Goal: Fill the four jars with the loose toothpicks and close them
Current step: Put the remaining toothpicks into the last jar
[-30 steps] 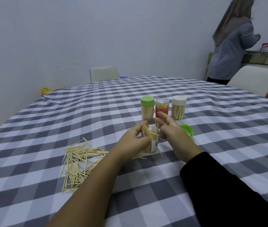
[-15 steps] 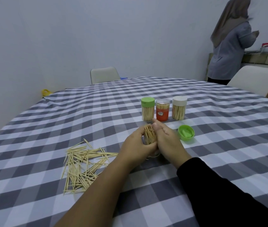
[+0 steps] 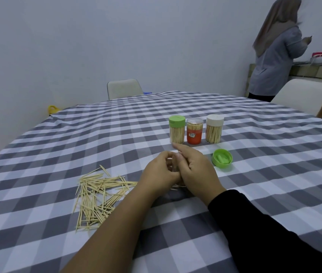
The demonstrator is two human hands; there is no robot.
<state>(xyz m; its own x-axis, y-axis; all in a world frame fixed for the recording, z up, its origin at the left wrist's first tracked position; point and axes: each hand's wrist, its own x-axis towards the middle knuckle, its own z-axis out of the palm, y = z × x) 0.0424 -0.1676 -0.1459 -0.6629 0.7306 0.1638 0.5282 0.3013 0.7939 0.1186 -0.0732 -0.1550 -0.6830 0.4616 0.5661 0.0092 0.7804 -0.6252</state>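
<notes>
— Nearest the camera? Loose toothpicks (image 3: 97, 196) in one scattered heap on the checked tablecloth (image 3: 254, 184), mostly lengthwise away from the viewer, some crossed.
— And from the hands? Just left of the left hand (image 3: 159, 172), so nearer that one; well apart from the right hand (image 3: 197, 172).
— Grips? Both curled together, fingers wrapped round something between them, probably the fourth jar with a bundle of picks, mostly hidden; cannot say for certain.
— Lid? One green lid (image 3: 222, 158) lying open-side up, just right of the right hand.
— Beyond? Three capped jars in a row, touching or nearly so: green-capped jar (image 3: 177, 132), orange jar (image 3: 194, 133), white-capped jar (image 3: 214, 132). All full, by the look.
— Count? Three shut, one in hand, one lid, one heap left.
</notes>
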